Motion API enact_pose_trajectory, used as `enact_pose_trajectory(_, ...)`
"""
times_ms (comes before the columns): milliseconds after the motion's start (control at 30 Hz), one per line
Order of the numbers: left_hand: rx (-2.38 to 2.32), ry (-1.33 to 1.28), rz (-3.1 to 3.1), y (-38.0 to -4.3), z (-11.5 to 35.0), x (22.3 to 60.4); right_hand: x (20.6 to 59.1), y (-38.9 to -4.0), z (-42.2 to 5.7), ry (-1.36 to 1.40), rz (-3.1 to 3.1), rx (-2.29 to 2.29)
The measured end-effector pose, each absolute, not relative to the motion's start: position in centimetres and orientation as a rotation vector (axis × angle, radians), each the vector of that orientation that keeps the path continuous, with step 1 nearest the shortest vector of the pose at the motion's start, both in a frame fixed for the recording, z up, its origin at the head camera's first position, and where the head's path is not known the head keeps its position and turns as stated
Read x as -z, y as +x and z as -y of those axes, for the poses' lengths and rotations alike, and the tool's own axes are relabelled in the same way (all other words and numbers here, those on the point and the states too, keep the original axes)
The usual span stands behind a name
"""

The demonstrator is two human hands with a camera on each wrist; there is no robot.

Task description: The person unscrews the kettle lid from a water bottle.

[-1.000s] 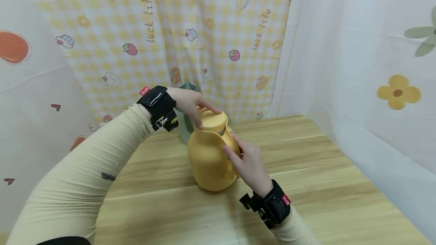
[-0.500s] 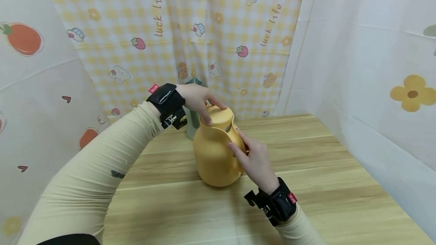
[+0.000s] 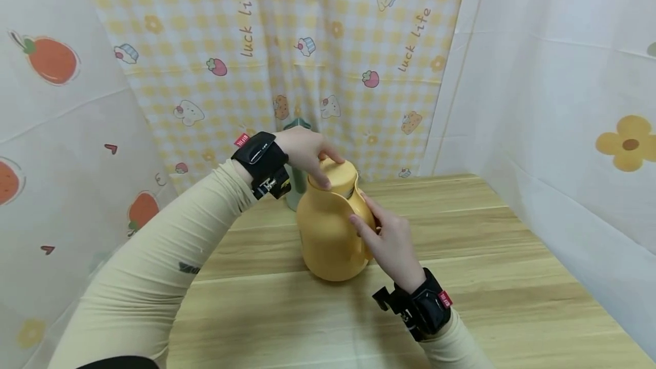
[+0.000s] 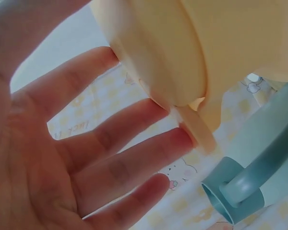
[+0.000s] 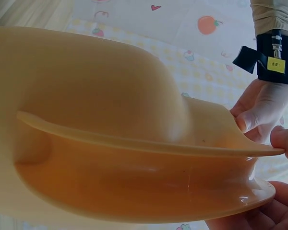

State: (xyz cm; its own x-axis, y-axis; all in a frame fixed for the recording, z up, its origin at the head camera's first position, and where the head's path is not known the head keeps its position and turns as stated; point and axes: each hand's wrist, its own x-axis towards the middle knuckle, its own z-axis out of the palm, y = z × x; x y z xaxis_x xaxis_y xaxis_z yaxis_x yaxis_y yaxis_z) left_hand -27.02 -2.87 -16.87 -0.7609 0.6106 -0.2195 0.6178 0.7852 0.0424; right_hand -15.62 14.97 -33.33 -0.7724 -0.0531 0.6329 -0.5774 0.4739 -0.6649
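Note:
A yellow thermos jug point(image 3: 328, 238) stands upright on the wooden table, its round lid point(image 3: 340, 174) set in the flared top. My left hand point(image 3: 306, 151) reaches over from the left and grips the lid, thumb at the near edge and fingertips on the far side. In the left wrist view, several fingertips touch the lid's edge and a small tab point(image 4: 201, 134) beside it. My right hand point(image 3: 392, 244) pinches the top of the jug's handle point(image 5: 134, 184), with the thumb on one side and fingers on the other. Those fingers are partly hidden in the head view.
Close behind the yellow jug is a grey-green jug point(image 3: 298, 187), partly covered by my left hand; the left wrist view shows its handle and a short tube-like opening. Patterned curtains point(image 3: 287, 84) hang behind the wooden table point(image 3: 461, 255) and along both sides.
The whole head view has shifted, so jug, hands and curtains appear farther right. Both hands keep their places on the lid and handle, and the lid still sits in the jug.

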Motion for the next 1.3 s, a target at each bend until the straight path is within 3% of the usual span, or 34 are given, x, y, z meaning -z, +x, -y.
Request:
enact_pose_trajectory(500, 0.187, 0.922, -2.912, -24.6, 0.8, 16.9, 33.3, -15.6, -15.1, 0.521, 2.181, -1.268)
enact_pose_trajectory(1300, 0.265, 0.966, -3.088, -24.5, 0.3, 18.2, 33.3, -15.7, -15.2, 0.524, 2.182, -1.248)
